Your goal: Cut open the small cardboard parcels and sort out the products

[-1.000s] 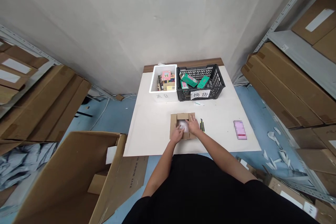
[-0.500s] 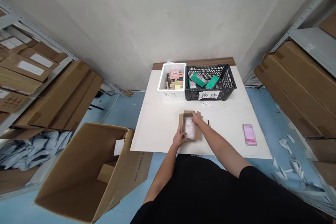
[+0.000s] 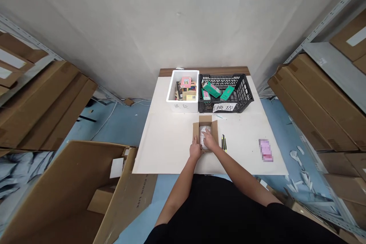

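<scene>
A small open cardboard box (image 3: 205, 121) sits on the white table (image 3: 168, 141), its flaps spread out. Inside lies a white plastic-wrapped packet (image 3: 203, 132). My left hand (image 3: 195, 149) rests against the box's near left corner, fingers curled on the edge. My right hand (image 3: 211, 141) reaches into the box from the near side, its fingers on the packet. Whether they grip it is unclear.
A black and yellow cutter (image 3: 223, 142) lies right of the box, a pink item (image 3: 265, 150) farther right. A white bin (image 3: 183, 90) and a black crate (image 3: 225, 92) with small cartons stand at the back. A large open carton (image 3: 71, 194) stands on the floor to the left. Shelves of boxes flank both sides.
My right hand has moved from the box's far right flap down into the box onto the packet. The left hand stays at the near left corner.
</scene>
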